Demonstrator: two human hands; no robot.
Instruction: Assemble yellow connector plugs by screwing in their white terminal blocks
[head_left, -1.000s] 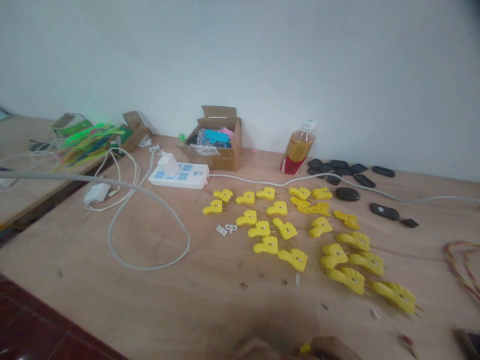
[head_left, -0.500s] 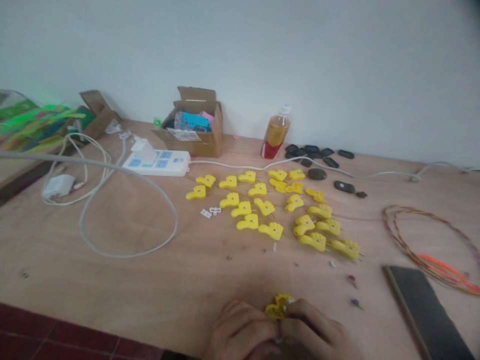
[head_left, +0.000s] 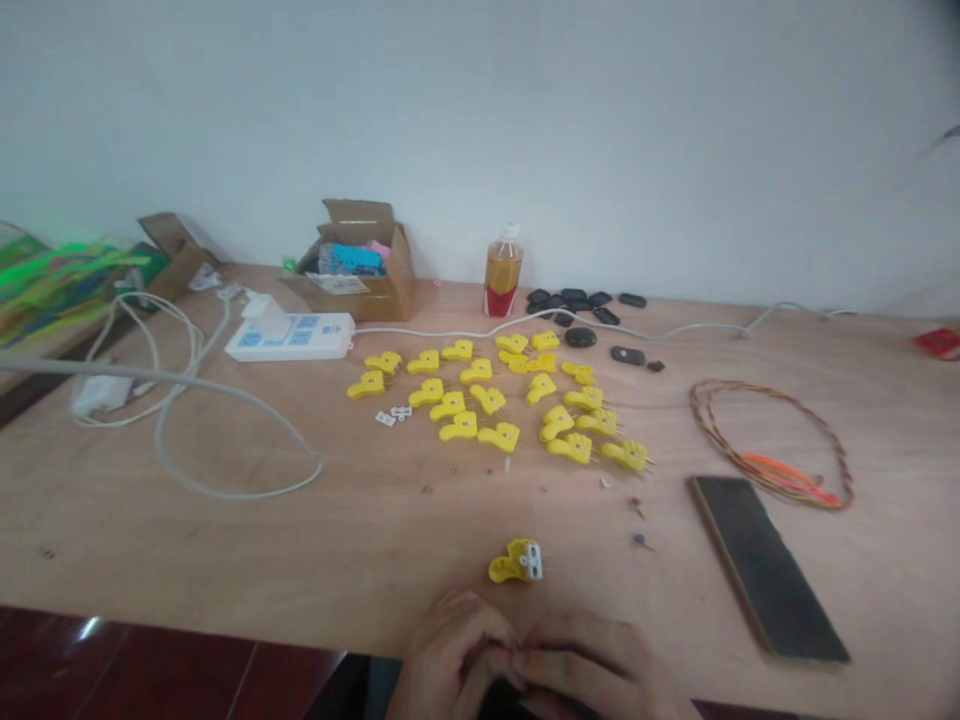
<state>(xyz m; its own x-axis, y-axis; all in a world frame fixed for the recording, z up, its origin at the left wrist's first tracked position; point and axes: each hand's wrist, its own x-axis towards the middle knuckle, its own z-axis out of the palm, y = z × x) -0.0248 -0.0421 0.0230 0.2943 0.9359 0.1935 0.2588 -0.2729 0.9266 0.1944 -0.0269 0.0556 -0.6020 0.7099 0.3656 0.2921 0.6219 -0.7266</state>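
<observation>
My left hand (head_left: 454, 650) and my right hand (head_left: 592, 668) meet at the near edge of the wooden table (head_left: 225, 540), fingers curled and pinched together over something too small to make out. Just beyond them lies a yellow plastic plug shell (head_left: 516, 562) with a white insert, apart from both hands. Farther back, several more yellow plug shells (head_left: 495, 400) with metal pins are spread in loose rows.
A white power strip (head_left: 291, 336) with grey cables (head_left: 225, 410) lies at the back left. An open cardboard box (head_left: 360, 265), a drink bottle (head_left: 502, 272) and black parts (head_left: 581, 305) stand behind. A coiled wire bundle (head_left: 772, 440) and a dark flat slab (head_left: 765, 565) lie right.
The view has tilted down and pulled back. The yellow shell that was between my fingers now lies on the table, and my hands have drawn back to the near edge.
</observation>
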